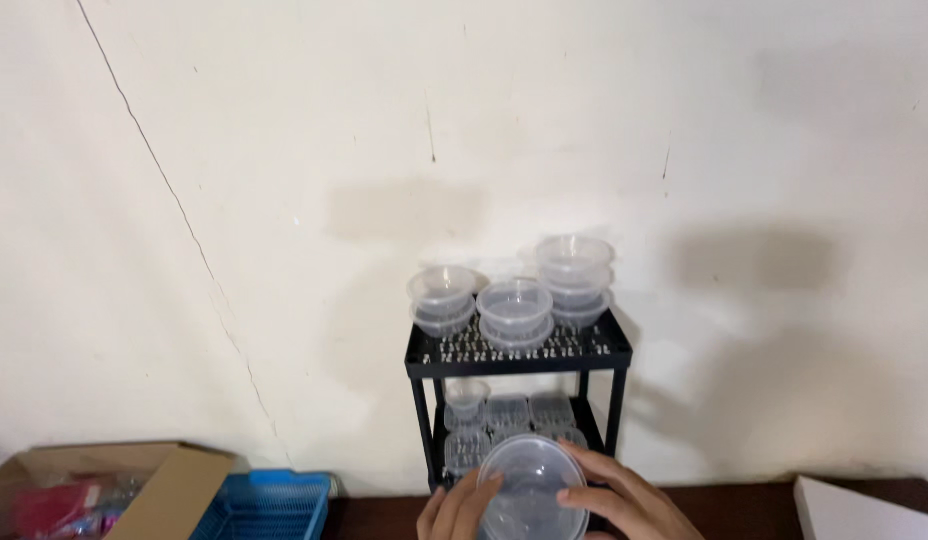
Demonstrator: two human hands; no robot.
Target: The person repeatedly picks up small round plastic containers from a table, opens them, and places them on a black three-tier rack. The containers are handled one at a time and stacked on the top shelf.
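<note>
Both hands, left hand point(462, 508) and right hand point(616, 500), fingers point(594, 470) curled around one clear round container point(532, 485), held low in front of black two-tier rack point(519, 357). Three stacks of clear bowls point(515, 308) on top tier; more small containers below, count unclear. One cardboard box point(164, 478), one blue basket point(269, 503) at left.
</note>
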